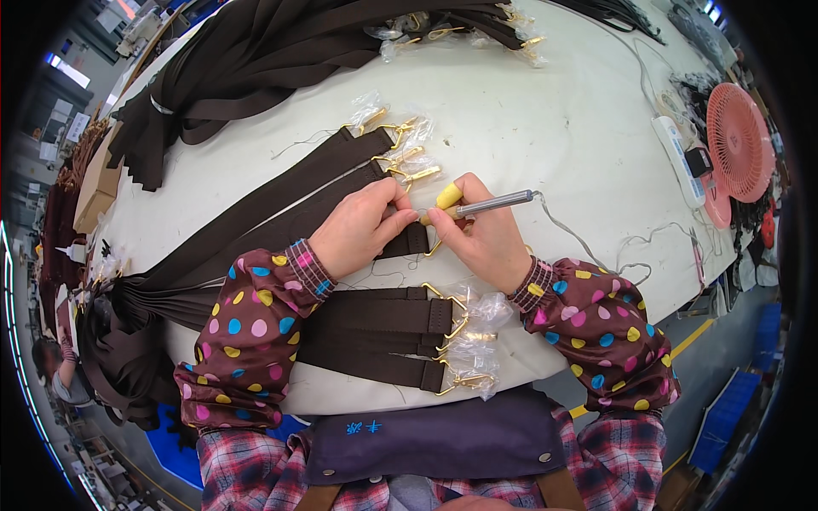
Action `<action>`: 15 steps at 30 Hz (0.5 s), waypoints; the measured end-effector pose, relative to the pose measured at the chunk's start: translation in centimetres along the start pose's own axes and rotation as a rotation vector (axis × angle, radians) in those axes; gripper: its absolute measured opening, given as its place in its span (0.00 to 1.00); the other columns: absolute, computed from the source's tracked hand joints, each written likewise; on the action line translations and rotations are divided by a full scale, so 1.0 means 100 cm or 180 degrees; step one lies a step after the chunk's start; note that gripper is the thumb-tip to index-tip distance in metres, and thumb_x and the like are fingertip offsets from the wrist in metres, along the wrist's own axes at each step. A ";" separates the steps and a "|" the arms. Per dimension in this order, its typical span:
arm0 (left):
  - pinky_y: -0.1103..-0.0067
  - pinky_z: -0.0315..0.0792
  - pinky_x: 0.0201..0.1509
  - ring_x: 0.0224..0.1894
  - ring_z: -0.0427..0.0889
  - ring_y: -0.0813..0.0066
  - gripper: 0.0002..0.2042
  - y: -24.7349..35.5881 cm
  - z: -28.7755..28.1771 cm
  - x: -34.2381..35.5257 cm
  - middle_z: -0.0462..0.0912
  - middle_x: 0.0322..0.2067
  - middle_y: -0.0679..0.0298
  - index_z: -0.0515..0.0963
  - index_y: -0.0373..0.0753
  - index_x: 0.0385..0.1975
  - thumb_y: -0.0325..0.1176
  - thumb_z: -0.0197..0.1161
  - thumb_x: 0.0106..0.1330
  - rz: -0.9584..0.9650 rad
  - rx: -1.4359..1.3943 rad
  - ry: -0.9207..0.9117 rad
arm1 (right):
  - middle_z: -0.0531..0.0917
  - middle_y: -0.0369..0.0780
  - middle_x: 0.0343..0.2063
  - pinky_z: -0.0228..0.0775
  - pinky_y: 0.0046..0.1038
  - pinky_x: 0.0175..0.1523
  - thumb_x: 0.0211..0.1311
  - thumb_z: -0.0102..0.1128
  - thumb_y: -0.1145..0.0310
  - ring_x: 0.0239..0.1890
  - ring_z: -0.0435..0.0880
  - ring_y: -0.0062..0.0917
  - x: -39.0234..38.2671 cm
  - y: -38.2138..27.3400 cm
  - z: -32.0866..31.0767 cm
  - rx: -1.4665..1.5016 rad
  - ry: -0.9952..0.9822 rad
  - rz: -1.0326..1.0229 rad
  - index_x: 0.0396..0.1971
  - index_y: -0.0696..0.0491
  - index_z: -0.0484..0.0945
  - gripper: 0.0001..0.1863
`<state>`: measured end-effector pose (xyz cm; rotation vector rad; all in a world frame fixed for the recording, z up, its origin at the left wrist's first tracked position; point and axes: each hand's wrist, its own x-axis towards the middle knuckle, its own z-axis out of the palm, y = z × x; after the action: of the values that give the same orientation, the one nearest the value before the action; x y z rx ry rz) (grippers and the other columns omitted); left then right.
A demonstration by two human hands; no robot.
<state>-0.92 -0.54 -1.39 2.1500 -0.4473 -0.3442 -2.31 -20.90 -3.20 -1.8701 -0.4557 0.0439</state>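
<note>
My left hand [362,223] is closed in a pinch above the dark brown webbing straps [341,317]. What lies between its fingertips is too small to tell. In my right hand [486,243] is a corded pen-shaped tool [504,202], like a soldering iron, its tip end close to the left fingertips. A yellow finger cot [448,196] covers one right fingertip. Beneath both hands lies a strap end [415,239] with a gold hook partly hidden by the fingers. Other strap ends fan out on either side, their gold hooks [456,319] partly wrapped in clear plastic [481,345].
A second bundle of brown straps [256,64] lies across the far side of the white table [545,111]. At the right are a pink fan [740,140] and a white power strip [678,162]. The tool's grey cord [567,228] runs rightward. Loose threads lie about the straps.
</note>
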 end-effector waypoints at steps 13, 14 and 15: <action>0.74 0.71 0.28 0.26 0.79 0.66 0.08 -0.004 -0.007 -0.006 0.76 0.25 0.61 0.70 0.38 0.34 0.34 0.61 0.66 0.0083 0.0808 0.1243 | 0.78 0.35 0.25 0.68 0.22 0.35 0.63 0.62 0.70 0.29 0.75 0.16 -0.001 -0.014 -0.010 0.0049 0.0018 -0.0034 0.37 0.57 0.72 0.09; 0.73 0.72 0.28 0.27 0.79 0.65 0.09 -0.003 -0.009 -0.006 0.76 0.27 0.62 0.70 0.39 0.34 0.34 0.62 0.65 0.0197 0.1096 0.1331 | 0.79 0.35 0.26 0.69 0.23 0.37 0.62 0.63 0.70 0.30 0.76 0.19 -0.002 -0.009 -0.013 -0.0309 0.0082 -0.0361 0.38 0.57 0.73 0.09; 0.73 0.73 0.29 0.28 0.79 0.64 0.09 -0.002 -0.009 -0.007 0.76 0.28 0.62 0.70 0.39 0.34 0.34 0.63 0.64 0.0312 0.1384 0.1418 | 0.80 0.36 0.26 0.69 0.24 0.39 0.61 0.64 0.71 0.31 0.77 0.22 -0.002 -0.001 -0.016 -0.0668 0.0146 -0.0686 0.39 0.56 0.74 0.10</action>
<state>-1.17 0.58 -0.98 2.5195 -0.3904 0.3158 -2.12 -22.37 -2.62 -2.0114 -0.6479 -0.1979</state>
